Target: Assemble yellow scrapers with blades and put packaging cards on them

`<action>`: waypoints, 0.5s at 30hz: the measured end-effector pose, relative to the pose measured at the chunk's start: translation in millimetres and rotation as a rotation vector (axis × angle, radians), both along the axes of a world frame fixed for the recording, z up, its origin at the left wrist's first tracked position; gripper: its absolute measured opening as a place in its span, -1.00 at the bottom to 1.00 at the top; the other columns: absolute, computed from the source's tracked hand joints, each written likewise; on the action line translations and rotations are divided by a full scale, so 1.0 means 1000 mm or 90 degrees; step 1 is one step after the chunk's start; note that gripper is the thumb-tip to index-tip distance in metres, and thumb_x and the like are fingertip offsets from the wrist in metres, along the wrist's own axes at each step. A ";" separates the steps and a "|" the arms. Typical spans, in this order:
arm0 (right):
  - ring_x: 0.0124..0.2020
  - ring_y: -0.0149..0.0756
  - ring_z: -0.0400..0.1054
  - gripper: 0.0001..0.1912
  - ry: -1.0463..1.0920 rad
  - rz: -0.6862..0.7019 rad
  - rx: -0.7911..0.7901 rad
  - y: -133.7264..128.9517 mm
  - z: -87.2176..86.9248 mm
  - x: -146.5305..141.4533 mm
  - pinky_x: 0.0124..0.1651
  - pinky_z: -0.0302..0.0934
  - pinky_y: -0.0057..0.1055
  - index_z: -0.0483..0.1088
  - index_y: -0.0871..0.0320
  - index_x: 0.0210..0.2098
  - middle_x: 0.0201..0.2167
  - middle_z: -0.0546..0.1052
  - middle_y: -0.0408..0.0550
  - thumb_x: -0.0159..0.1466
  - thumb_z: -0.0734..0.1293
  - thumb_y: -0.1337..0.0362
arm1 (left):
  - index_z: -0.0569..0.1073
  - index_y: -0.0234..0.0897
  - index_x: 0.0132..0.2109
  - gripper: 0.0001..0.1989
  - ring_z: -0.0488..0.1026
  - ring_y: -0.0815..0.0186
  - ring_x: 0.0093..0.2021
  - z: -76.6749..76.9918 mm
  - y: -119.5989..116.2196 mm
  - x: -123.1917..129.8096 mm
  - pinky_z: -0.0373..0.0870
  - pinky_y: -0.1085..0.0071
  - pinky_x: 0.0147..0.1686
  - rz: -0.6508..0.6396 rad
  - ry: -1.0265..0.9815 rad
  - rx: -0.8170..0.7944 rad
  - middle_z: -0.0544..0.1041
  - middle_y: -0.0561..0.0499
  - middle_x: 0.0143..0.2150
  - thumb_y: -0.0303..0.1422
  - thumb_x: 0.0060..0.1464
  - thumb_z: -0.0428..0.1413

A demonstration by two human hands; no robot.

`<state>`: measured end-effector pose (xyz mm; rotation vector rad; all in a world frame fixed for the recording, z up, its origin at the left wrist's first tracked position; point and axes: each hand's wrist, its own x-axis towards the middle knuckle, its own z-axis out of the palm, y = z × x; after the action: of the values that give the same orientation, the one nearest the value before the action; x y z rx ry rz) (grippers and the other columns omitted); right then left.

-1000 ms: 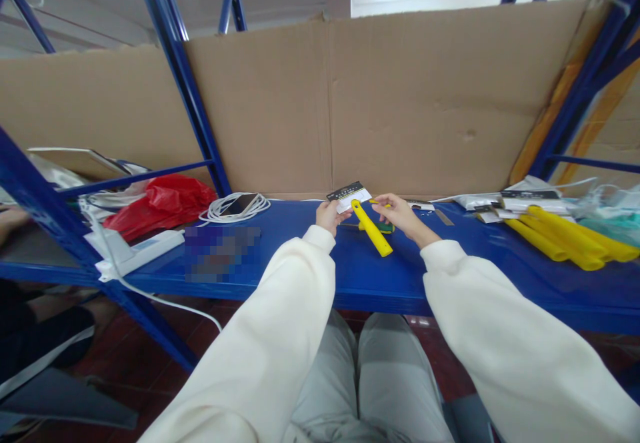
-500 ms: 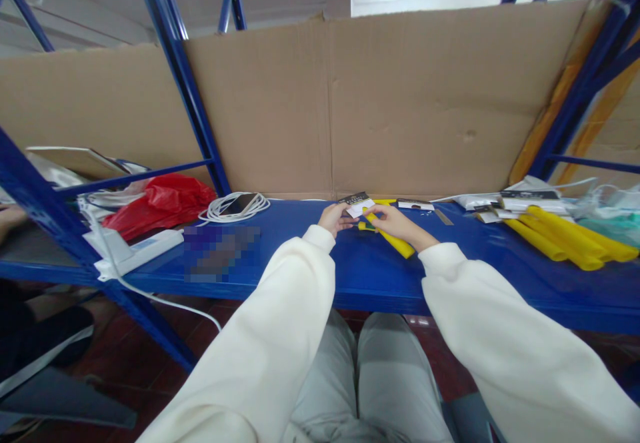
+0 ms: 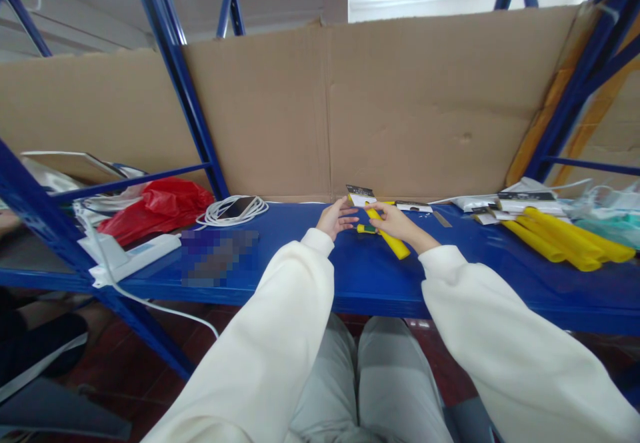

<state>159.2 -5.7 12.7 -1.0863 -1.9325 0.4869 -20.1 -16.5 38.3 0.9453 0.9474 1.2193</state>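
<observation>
A small black-and-white printed card (image 3: 361, 196) stands tilted up between my hands, above the blue shelf. My left hand (image 3: 337, 218) has its upper fingertips at the card's left edge, gripping it there, while the lower fingers reach out loosely below. My right hand (image 3: 395, 220) is closed on a yellow tube-shaped roll (image 3: 395, 245), which slants down toward me; its upper end meets the card's lower edge. Whether the roll and card are joined I cannot tell. Just beneath lies a yellow-and-green piece (image 3: 367, 228), partly covered by the roll.
Further yellow rolls (image 3: 565, 238) and printed cards (image 3: 530, 201) are piled at the right. Behind my right hand lie another card (image 3: 414, 207) and a thin flat strip (image 3: 442, 219). To the left are a coiled white cable (image 3: 233, 210), power strip (image 3: 145, 254) and red bag (image 3: 165, 203).
The card has tipped up and moved slightly right, so more of its face shows. My left fingers are spread further apart. The right hand keeps its hold on the yellow roll.
</observation>
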 end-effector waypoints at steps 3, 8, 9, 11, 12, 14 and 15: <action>-0.48 -0.42 0.40 -0.52 -0.007 -0.036 -0.025 -0.003 0.006 0.003 -0.28 0.38 -0.37 0.43 0.17 0.06 -0.03 0.53 0.04 0.13 0.27 0.42 | 0.41 -0.36 -0.03 -0.71 0.49 0.41 -0.57 0.001 0.000 0.000 0.34 0.53 -0.61 0.006 0.007 -0.008 0.62 -0.18 -0.15 -0.22 0.25 0.04; -0.18 -0.21 0.48 -0.52 -0.139 -0.220 0.035 -0.005 0.026 0.025 -0.03 0.34 -0.29 0.45 0.18 0.05 -0.04 0.55 0.07 0.12 0.29 0.47 | 0.42 -0.36 -0.07 -0.81 0.46 0.42 -0.59 0.000 -0.002 0.000 0.34 0.53 -0.59 0.004 0.027 -0.022 0.63 -0.13 -0.23 -0.38 0.26 -0.01; -0.07 -0.15 0.46 -0.51 -0.188 -0.269 0.045 -0.006 0.033 0.033 0.04 0.30 -0.27 0.45 0.19 0.06 0.00 0.53 0.10 0.12 0.30 0.47 | 0.42 -0.36 -0.08 -0.82 0.46 0.42 -0.59 -0.001 -0.002 0.001 0.34 0.53 -0.58 0.002 0.031 -0.025 0.63 -0.12 -0.27 -0.41 0.26 -0.03; 0.03 -0.07 0.42 -0.49 -0.281 -0.358 0.026 -0.009 0.046 0.054 0.10 0.25 -0.26 0.44 0.22 0.09 0.02 0.52 0.16 0.13 0.31 0.48 | 0.42 -0.36 -0.12 -0.83 0.46 0.42 -0.59 -0.001 -0.003 0.001 0.34 0.52 -0.57 0.000 0.034 -0.027 0.61 -0.08 -0.35 -0.44 0.26 -0.05; 0.04 -0.05 0.42 -0.49 -0.323 -0.396 0.001 -0.011 0.053 0.068 0.08 0.25 -0.26 0.43 0.22 0.10 0.01 0.52 0.18 0.14 0.31 0.47 | 0.42 -0.36 -0.14 -0.84 0.45 0.41 -0.59 0.000 -0.003 0.002 0.34 0.52 -0.57 0.000 0.034 -0.027 0.60 -0.06 -0.39 -0.45 0.25 -0.05; 0.04 -0.01 0.41 -0.49 -0.384 -0.466 -0.022 -0.015 0.065 0.100 0.05 0.26 -0.25 0.39 0.28 0.14 0.03 0.50 0.28 0.18 0.31 0.44 | 0.42 -0.35 -0.18 -0.86 0.44 0.41 -0.60 0.001 -0.004 0.002 0.33 0.51 -0.56 0.003 0.034 -0.027 0.57 -0.02 -0.45 -0.47 0.24 -0.04; 0.03 -0.01 0.41 -0.49 -0.412 -0.491 -0.026 -0.017 0.070 0.118 0.03 0.25 -0.26 0.38 0.32 0.15 0.03 0.49 0.33 0.19 0.30 0.42 | 0.41 -0.34 -0.20 -0.87 0.43 0.41 -0.61 0.001 -0.005 0.002 0.33 0.51 -0.56 0.006 0.035 -0.028 0.55 0.00 -0.48 -0.48 0.23 -0.03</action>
<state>276.8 -22.4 82.8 -2.0587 -1.8022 -0.2955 -17.7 -21.5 39.3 0.9446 1.0187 1.1814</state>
